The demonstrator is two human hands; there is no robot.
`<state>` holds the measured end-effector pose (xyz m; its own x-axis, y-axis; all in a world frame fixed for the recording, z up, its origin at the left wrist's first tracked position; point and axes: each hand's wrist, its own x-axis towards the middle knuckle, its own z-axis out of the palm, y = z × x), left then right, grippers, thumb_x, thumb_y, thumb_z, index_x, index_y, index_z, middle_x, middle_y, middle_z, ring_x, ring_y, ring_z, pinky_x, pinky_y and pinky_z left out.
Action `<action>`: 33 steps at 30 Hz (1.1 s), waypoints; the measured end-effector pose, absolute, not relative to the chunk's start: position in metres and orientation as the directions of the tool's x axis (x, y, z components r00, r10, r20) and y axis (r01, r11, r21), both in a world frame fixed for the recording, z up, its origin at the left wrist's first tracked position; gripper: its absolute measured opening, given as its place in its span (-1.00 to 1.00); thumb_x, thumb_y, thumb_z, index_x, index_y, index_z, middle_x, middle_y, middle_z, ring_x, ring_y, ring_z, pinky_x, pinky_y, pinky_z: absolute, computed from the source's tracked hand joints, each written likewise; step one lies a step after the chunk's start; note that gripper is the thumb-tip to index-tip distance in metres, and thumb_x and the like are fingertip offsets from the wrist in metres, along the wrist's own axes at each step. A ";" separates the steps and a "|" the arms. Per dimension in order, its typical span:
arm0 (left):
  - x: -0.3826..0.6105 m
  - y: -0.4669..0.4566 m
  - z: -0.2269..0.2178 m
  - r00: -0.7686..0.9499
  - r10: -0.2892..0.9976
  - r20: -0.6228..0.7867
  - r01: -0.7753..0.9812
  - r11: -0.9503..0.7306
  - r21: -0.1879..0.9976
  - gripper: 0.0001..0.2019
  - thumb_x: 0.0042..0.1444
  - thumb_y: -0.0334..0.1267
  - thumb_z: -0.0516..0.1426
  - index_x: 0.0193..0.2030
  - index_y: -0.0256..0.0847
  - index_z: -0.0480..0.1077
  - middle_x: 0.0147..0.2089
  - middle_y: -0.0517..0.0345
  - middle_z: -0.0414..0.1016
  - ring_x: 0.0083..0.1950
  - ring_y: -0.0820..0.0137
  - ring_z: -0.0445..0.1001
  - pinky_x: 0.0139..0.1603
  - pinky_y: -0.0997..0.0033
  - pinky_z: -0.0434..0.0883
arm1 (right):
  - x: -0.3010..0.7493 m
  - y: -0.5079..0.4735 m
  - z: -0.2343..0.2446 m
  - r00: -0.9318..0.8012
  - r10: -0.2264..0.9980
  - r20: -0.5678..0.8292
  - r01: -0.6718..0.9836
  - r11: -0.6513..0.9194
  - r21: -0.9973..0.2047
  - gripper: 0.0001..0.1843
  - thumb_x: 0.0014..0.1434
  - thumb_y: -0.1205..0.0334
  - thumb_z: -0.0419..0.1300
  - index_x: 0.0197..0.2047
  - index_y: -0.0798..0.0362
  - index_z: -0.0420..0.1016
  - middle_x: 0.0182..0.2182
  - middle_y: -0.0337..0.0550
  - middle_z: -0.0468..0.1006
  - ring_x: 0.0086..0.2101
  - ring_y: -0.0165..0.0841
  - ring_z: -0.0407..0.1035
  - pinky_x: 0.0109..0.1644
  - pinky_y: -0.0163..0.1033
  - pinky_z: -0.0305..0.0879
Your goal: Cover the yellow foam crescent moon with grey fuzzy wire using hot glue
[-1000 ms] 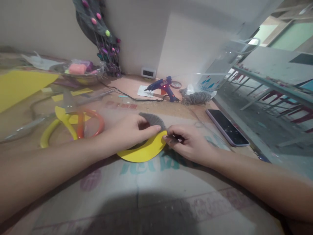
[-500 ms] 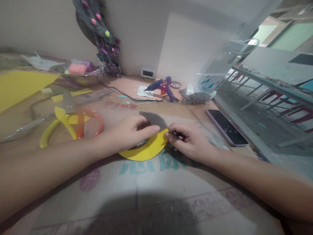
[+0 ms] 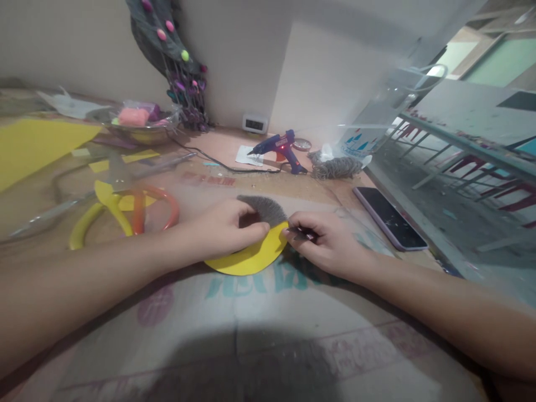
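Observation:
A yellow foam ring [image 3: 251, 255] lies on a printed sack sheet [image 3: 268, 312] in front of me, its far arc wrapped in grey fuzzy cord [image 3: 264, 205]. My left hand [image 3: 226, 226] rests on the ring with fingers closed, pressing it down where grey meets yellow. My right hand [image 3: 330, 243] is pinched on a thin dark strand [image 3: 302, 234] of the grey cord, right at the ring's right edge. The two hands are a few centimetres apart.
A blue glue gun [image 3: 278, 148] with its red light on stands at the back by a grey cord bundle [image 3: 335, 166]. A phone [image 3: 389, 218] lies right. Yellow and orange rings [image 3: 125, 209], yellow foam sheets [image 3: 37, 148] and a bowl [image 3: 138, 125] sit left.
My left hand's fingers have curled in a little over the grey-wrapped arc, and my right hand has shifted slightly while pinching the strand. The ring stays in place.

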<state>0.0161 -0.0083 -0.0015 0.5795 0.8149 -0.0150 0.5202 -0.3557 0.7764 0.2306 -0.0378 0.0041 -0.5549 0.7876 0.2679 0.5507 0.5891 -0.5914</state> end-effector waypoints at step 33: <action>0.016 -0.005 0.000 0.570 0.821 0.020 0.457 -0.337 0.823 -0.62 0.16 0.05 0.05 -0.45 -0.23 0.38 -0.51 0.23 0.35 -0.51 0.47 0.28 -0.55 0.49 0.14 | 0.229 -0.039 0.011 -0.500 0.822 0.274 0.560 0.548 -0.622 -0.81 0.23 0.30 0.09 -0.43 0.07 0.36 -0.61 -0.33 0.36 -0.57 -0.52 0.20 -0.50 -0.41 0.10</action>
<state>0.0162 -0.0051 -0.0003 0.5704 0.8212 0.0199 0.4567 -0.3371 0.8233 0.2291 -0.0387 0.0112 -0.4999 0.8216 0.2741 0.5595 0.5479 -0.6218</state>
